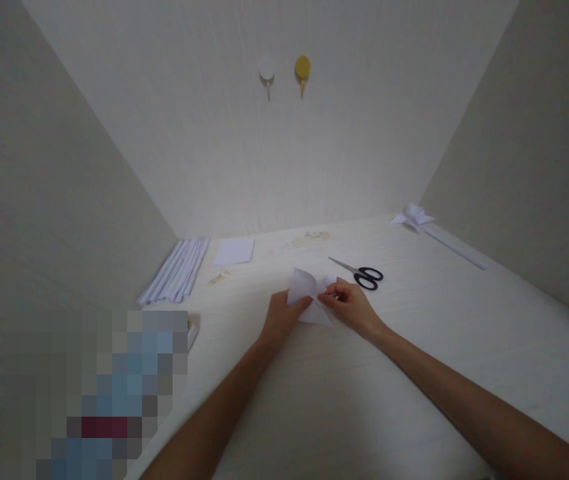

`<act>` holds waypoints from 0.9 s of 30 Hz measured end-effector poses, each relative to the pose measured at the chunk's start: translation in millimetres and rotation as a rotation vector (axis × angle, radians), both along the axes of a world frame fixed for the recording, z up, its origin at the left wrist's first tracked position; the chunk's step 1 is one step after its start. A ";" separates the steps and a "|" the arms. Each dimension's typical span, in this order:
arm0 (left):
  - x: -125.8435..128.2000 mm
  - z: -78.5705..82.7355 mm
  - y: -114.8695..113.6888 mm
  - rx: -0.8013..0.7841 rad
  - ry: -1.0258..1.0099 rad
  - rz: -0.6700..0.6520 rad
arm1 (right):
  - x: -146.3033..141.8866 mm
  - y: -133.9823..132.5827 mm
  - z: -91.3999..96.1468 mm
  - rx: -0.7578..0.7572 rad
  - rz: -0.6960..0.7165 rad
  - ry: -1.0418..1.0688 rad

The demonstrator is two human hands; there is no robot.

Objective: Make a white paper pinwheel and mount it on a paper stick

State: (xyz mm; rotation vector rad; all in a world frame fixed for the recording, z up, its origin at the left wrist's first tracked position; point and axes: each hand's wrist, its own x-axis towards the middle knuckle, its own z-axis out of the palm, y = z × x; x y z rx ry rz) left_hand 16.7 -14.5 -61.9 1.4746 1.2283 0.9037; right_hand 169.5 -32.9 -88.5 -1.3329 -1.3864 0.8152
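Observation:
A folded piece of white paper is held just above the white table between both hands. My left hand grips its left side with fingers curled under it. My right hand pinches the paper's middle from the right, fingertips pressed together. Black-handled scissors lie closed on the table just behind my right hand.
A stack of long white paper strips lies at the back left beside a small white sheet. A finished white paper bow with a long tail rests at the back right. Two hooks hang on the wall. Paper scraps lie near the wall.

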 end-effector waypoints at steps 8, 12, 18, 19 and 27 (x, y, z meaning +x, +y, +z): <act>1.5 1.0 -2.2 -0.035 -0.034 -0.002 | -2.8 -2.0 7.2 -0.015 -0.050 0.002; 1.6 1.8 -2.4 -0.048 -0.031 -0.006 | -3.7 -2.9 10.7 -0.007 -0.067 -0.041; 2.5 2.3 -2.3 -0.018 -0.016 -0.015 | -4.3 -3.2 7.5 -0.007 -0.069 -0.051; 2.9 2.1 -2.3 -0.005 -0.003 0.000 | -4.4 -2.9 6.6 -0.011 -0.068 -0.031; 3.3 -3.1 -1.1 0.007 -0.020 -0.003 | -5.5 -6.7 9.6 0.104 -0.058 0.109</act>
